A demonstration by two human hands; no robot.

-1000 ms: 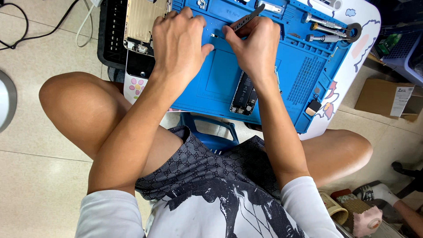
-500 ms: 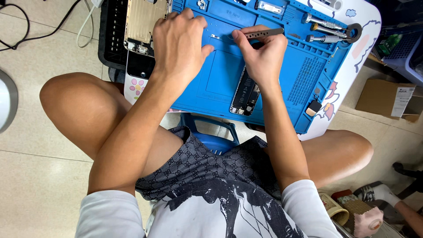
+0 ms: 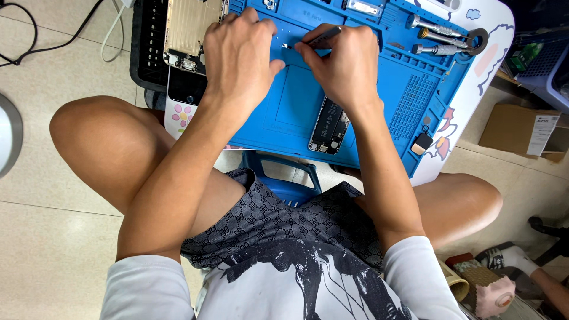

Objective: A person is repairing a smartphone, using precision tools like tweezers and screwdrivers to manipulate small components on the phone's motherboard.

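Head view: two hands, right hand (image 3: 347,68) gripping one tweezers (image 3: 323,38), left hand (image 3: 240,56) curled, empty.

Your desk (image 3: 474,95) is a small white one with cartoon drawings on the rim, and most of it is covered by a blue work mat (image 3: 409,101). Right on the mat you've got an opened phone body (image 3: 329,125) near the front edge, a few silver screwdrivers (image 3: 435,37) lined up at the far right corner next to a dark ring (image 3: 481,40), and a little black part (image 3: 422,143) by the right edge. On the left, a gold phone back shell (image 3: 192,26) and a flowered phone case (image 3: 182,109) sit on a black tray (image 3: 148,47).
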